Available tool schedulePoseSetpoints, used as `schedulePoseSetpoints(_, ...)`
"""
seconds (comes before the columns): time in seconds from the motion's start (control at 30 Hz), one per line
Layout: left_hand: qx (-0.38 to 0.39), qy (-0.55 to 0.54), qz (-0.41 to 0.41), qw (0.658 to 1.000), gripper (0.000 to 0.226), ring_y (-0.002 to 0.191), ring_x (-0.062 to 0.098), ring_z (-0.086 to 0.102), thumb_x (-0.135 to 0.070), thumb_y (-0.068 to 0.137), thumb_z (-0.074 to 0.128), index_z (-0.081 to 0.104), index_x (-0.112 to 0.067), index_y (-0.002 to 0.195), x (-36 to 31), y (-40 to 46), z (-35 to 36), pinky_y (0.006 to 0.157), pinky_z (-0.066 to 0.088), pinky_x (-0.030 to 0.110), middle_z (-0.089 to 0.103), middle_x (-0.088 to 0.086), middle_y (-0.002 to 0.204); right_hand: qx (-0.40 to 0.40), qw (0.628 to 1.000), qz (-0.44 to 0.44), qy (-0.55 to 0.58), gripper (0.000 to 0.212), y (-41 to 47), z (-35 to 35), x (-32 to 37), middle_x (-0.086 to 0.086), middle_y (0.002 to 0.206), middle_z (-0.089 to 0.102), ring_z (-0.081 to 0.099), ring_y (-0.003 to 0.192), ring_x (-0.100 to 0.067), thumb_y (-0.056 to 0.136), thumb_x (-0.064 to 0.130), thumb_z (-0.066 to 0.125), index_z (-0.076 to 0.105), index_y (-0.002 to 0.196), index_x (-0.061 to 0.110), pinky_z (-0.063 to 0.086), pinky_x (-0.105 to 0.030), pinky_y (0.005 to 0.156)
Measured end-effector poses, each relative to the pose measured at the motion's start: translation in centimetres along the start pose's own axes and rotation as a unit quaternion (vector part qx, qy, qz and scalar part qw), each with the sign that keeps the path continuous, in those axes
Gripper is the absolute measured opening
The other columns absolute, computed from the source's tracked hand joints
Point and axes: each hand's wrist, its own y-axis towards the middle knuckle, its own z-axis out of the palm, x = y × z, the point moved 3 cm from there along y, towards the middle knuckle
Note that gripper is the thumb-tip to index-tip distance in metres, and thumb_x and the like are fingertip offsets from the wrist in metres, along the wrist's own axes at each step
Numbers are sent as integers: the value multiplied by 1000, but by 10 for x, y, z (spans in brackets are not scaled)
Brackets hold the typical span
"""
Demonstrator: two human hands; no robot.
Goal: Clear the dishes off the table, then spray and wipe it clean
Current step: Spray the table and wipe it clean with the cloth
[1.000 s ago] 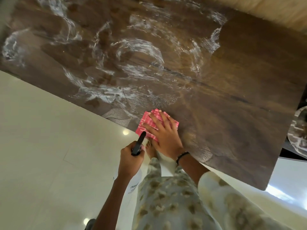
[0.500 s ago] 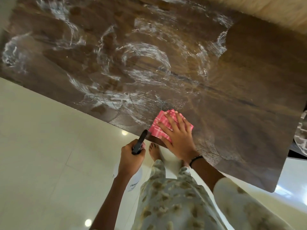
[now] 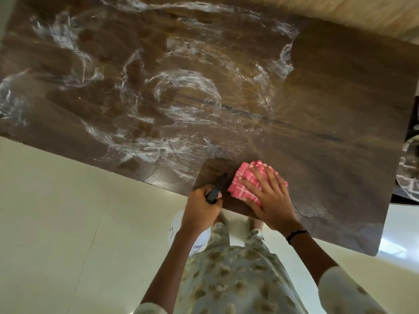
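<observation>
One table [image 3: 340, 91], one cloth [image 3: 249, 177], one spray bottle [image 3: 216, 189] and two hands are in the head view. The dark wooden table carries white foamy smears across its left and middle, while its right part looks plain. The pink checked cloth lies folded on the tabletop close to the near edge, and the right hand [image 3: 271, 196] presses flat on it with fingers spread wide; a black band [image 3: 295, 233] circles that wrist. The left hand [image 3: 200, 214] is closed around the black head of the spray bottle, just beside the cloth at the table's edge (the white body below is mostly hidden by the hand). One glassy dish [image 3: 410, 168] shows at the right border, beyond the table's end. The floor [image 3: 56, 223] is pale tile.

Against the frame half a second back, the cloth and right hand sit further right along the near edge, and a dark streak-free patch [image 3: 215, 168] now shows left of the cloth
</observation>
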Motion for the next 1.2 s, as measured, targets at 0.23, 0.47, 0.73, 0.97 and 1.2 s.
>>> schedulePoseSetpoints(0.23, 57, 99, -7, 993, 19, 76, 40, 60, -18, 74, 56, 47, -22, 57, -35, 16, 32, 71, 55, 45, 61, 9, 69, -18, 999, 46, 21, 54, -12, -2, -14, -5, 156, 27, 19, 145, -35, 96, 55, 32, 35, 145, 33, 16, -52, 117)
schedulePoseSetpoints(0.47, 21, 111, -4, 994, 29, 73, 40, 59, -12, 80, 57, 42, -20, 57, -34, 18, 23, 62, 43, 33, 52, 4, 57, -24, 997, 69, 33, 56, -15, -5, -28, -6, 156, 27, 16, 145, -35, 96, 58, 28, 34, 145, 33, 14, -51, 118)
schedulePoseSetpoints(0.73, 34, 122, -2, 992, 31, 54, 29, 51, -7, 76, 55, 40, -21, 53, -20, 16, 7, 51, 33, 25, 41, -2, 48, -41, 987, 151, 46, 59, 53, -27, -52, -7, 159, 19, 13, 145, -40, 95, 58, 26, 30, 148, 33, 13, -56, 116)
schedulePoseSetpoints(0.97, -47, 56, -4, 997, 13, 48, 23, 36, -9, 79, 60, 58, 0, 69, -7, 10, -12, 50, 35, 31, 44, 6, 49, -51, 998, 32, 16, 51, 107, -21, 28, -13, 155, 27, 20, 141, -46, 96, 51, 33, 37, 143, 34, 13, -61, 113)
schedulePoseSetpoints(1.2, -46, 32, 13, 998, 20, 52, 31, 44, -21, 70, 54, 61, -3, 72, -2, 12, -24, 53, 42, 39, 58, 20, 58, 12, 988, -144, -50, 53, 48, -12, 1, -6, 157, 23, 19, 144, -38, 98, 56, 26, 30, 147, 37, 18, -55, 116)
